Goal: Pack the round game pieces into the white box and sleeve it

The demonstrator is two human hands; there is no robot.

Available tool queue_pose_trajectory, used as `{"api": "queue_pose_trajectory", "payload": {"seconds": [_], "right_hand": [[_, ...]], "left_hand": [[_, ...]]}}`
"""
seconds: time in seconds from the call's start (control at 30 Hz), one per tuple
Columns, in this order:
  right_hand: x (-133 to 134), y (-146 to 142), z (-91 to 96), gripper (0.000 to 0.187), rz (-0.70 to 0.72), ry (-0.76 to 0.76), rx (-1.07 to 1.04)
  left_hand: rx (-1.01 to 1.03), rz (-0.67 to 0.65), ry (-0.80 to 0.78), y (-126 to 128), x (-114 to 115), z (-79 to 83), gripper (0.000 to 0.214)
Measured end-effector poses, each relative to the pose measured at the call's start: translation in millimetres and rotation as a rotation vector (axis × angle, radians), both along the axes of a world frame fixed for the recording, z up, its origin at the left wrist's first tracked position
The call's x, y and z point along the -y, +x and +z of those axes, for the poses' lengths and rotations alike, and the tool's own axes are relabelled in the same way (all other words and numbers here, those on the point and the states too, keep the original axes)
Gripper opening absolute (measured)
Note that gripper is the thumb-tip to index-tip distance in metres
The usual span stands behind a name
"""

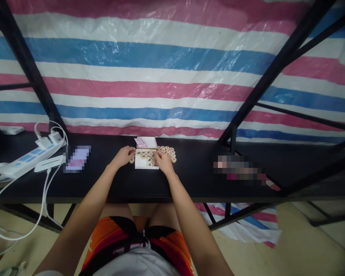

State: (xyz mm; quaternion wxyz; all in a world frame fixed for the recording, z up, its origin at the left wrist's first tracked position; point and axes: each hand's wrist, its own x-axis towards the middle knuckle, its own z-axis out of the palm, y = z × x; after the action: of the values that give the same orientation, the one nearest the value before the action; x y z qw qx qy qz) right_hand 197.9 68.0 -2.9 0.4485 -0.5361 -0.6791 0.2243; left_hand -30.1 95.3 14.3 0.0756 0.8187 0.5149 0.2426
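Observation:
A small white box (pixel 139 164) lies open on the black table, with several round wooden Chinese chess pieces (pixel 149 159) inside it, dark characters facing up. My left hand (pixel 124 156) is at the box's left edge, its fingers curled together. Just under those fingertips, pieces (pixel 132 160) show beside the box; what the fingers hold is hidden. My right hand (pixel 163 161) reaches over the right edge, fingertips pinched at a piece among those in the box. More pieces (pixel 170 151), with reddish characters, lie grouped to the right. Behind the box stands its white lid part (pixel 151 142) with a pink printed paper (pixel 142 143).
On the left lie a white power strip (pixel 31 159) with chargers and looping cables, a white flat device (pixel 49 163) and a blurred phone (pixel 78 158). A blurred object (pixel 240 167) is at right. Black frame bars (pixel 258 80) and striped sheeting (pixel 149 57) border the table (pixel 195 180).

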Motion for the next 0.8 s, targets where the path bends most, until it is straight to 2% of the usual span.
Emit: {"api": "queue_pose_trajectory", "payload": {"seconds": [0.1, 0.2, 0.43, 0.67, 0.8], "right_hand": [[-1, 0, -0.9, 0.031, -0.004, 0.002, 0.007], [-1, 0, -1.3, 0.032, -0.005, 0.01, 0.01], [0, 0, -1.3, 0.032, 0.003, 0.022, -0.007], [-3, 0, -3.5, 0.031, 0.008, 0.012, -0.017], [-4, -1, -5.2, 0.032, -0.003, 0.031, 0.003]], "left_hand": [[-0.068, -0.087, 0.06, 15, 5, -0.8, 0.031], [-0.147, -0.121, 0.111, 23, 8, -3.0, 0.032], [-0.246, -0.094, 0.08, 24, 12, 0.2, 0.033], [-0.216, -0.097, 0.098, 23, 9, -2.7, 0.025], [-0.23, -0.048, 0.055, 25, 9, -1.2, 0.022]]}}
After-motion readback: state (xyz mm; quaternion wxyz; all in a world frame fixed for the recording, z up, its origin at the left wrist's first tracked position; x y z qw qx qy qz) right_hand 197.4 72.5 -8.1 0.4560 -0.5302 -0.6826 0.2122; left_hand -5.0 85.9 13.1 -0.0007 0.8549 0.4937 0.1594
